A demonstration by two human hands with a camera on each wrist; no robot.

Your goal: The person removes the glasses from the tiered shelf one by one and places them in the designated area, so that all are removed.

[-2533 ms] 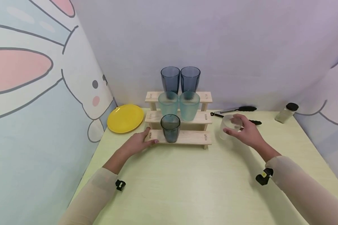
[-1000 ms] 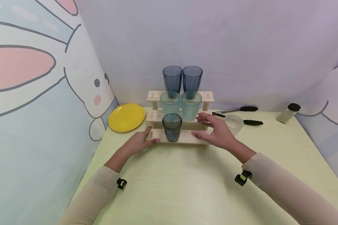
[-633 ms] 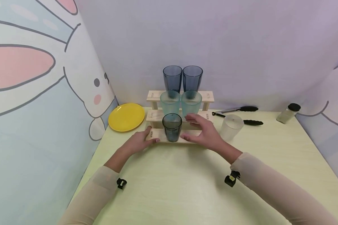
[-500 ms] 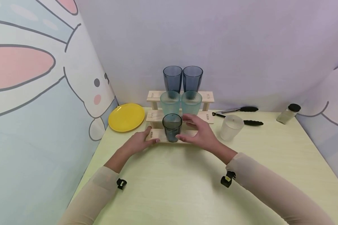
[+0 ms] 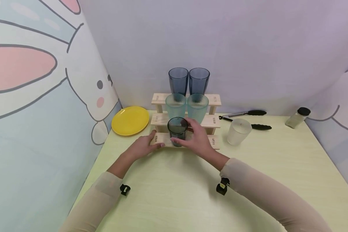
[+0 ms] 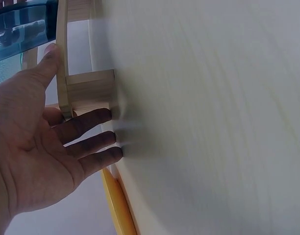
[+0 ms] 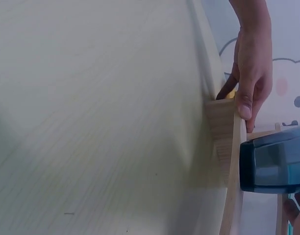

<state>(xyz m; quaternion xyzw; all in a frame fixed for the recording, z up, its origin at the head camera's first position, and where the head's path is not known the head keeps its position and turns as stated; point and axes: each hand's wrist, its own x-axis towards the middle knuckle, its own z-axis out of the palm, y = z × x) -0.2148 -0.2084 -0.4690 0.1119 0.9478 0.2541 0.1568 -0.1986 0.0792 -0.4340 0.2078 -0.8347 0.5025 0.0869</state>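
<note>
In the head view a dark grey drinking glass (image 5: 177, 129) stands upright on the lowest step of a three-tier wooden rack (image 5: 162, 138). My right hand (image 5: 198, 138) is curled round it from the right, thumb in front and fingertips behind. My left hand (image 5: 140, 146) pinches the left end of that step, thumb on top; in the left wrist view the other fingers of the left hand (image 6: 47, 142) reach under and beside it. Two frosted teal glasses (image 5: 175, 106) fill the middle step, with two blue glasses (image 5: 178, 80) on the top step.
A frosted clear glass (image 5: 239, 132) stands on the table right of the rack. Behind it lie black-handled tongs (image 5: 258, 112). A black-lidded jar (image 5: 297, 118) is at the far right, and a yellow plate (image 5: 130, 120) at the left. Walls border the table's back and sides.
My right hand has let go of the frosted clear glass, leaving it on the table, and has moved left to the dark grey glass. The left hand stays on the rack.
</note>
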